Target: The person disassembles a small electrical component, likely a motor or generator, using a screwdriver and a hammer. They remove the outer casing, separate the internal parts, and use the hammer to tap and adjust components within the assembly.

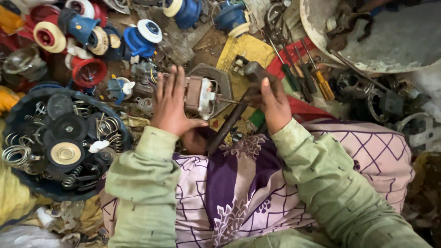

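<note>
Motor (200, 95), small, grimy, with bare metal plates and a thin shaft, sits on your lap; your left hand (171, 104) lies flat on it, your right hand (274, 106) grips a hammer (239, 108).

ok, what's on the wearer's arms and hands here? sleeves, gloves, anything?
Both arms wear long, loose pale green sleeves, creased and a bit grubby, ending at plain cuffs at the wrists. The left hand and right hand are bare: no gloves, and no rings, watch or bands show. Left sleeve and right sleeve match in colour and cloth, with no print or markings.
</note>
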A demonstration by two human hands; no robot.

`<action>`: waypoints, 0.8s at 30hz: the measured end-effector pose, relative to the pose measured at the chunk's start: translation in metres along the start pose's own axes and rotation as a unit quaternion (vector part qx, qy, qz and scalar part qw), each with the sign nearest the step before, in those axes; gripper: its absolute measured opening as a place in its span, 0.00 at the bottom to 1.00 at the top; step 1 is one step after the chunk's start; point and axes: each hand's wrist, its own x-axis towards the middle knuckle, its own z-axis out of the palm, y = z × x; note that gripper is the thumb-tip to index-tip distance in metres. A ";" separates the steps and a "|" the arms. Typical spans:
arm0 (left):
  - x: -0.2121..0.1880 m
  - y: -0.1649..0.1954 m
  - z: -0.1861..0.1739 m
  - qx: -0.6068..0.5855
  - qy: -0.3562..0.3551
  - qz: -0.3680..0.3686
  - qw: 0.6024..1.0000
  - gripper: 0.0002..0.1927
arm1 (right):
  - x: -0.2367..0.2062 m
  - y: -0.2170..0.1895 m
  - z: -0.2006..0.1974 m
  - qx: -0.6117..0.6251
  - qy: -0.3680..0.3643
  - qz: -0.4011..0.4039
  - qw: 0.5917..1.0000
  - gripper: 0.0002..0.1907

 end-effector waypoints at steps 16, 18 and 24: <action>0.006 -0.011 -0.004 -0.069 0.075 0.117 0.988 0.51 | 0.001 -0.001 -0.001 -0.016 0.009 0.012 1.000 0.28; 0.005 -0.009 -0.006 -0.088 0.121 0.132 0.980 0.47 | 0.000 -0.002 0.001 -0.025 0.007 0.014 1.000 0.28; -0.001 0.009 -0.012 -0.177 0.226 0.081 0.955 0.45 | 0.007 -0.009 -0.006 -0.002 0.024 0.015 1.000 0.27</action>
